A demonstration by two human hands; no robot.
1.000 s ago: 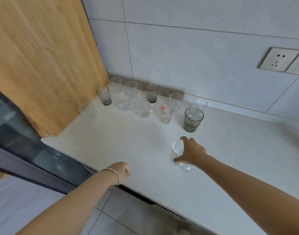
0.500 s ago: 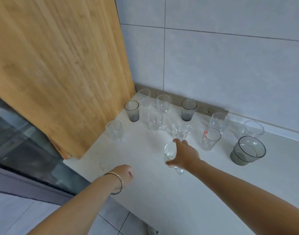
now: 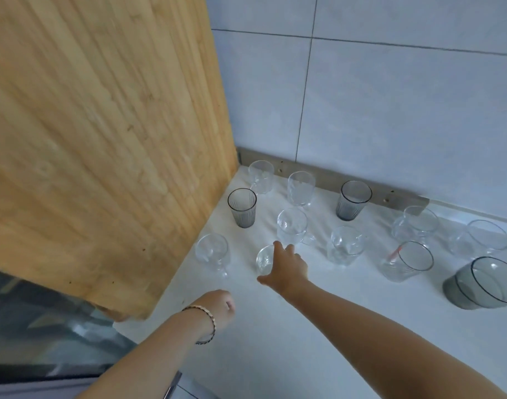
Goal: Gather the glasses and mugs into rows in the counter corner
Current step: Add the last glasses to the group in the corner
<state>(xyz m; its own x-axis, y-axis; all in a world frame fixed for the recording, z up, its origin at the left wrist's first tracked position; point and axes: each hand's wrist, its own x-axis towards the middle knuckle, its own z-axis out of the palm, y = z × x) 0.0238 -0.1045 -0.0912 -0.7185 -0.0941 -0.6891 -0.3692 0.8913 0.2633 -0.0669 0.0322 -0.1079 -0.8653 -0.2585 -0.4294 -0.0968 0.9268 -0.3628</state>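
My right hand point(image 3: 288, 267) grips a small clear glass point(image 3: 264, 259) from above, low over the white counter point(image 3: 318, 326), just right of a clear stemmed glass point(image 3: 212, 253). Behind them stand a grey ribbed tumbler point(image 3: 242, 208), a clear mug point(image 3: 292, 229) and another clear glass point(image 3: 345, 248). Along the wall are a clear mug point(image 3: 261, 176), a clear glass point(image 3: 301, 188) and a second grey tumbler point(image 3: 353, 200). My left hand point(image 3: 219, 308), closed in a loose fist and wearing a bracelet, hovers near the counter's front edge.
To the right stand more clear glasses point(image 3: 417, 226), one with red print point(image 3: 406, 264), a wide clear glass point(image 3: 486, 236) and a wide grey bowl-like glass point(image 3: 482, 283). A tall wooden panel point(image 3: 102, 139) walls the left side. The tiled wall point(image 3: 390, 110) closes the back.
My right hand has carried the small clear glass leftward and toward the corner, from the open counter to beside the stemmed glass. The view has swung left and closer.
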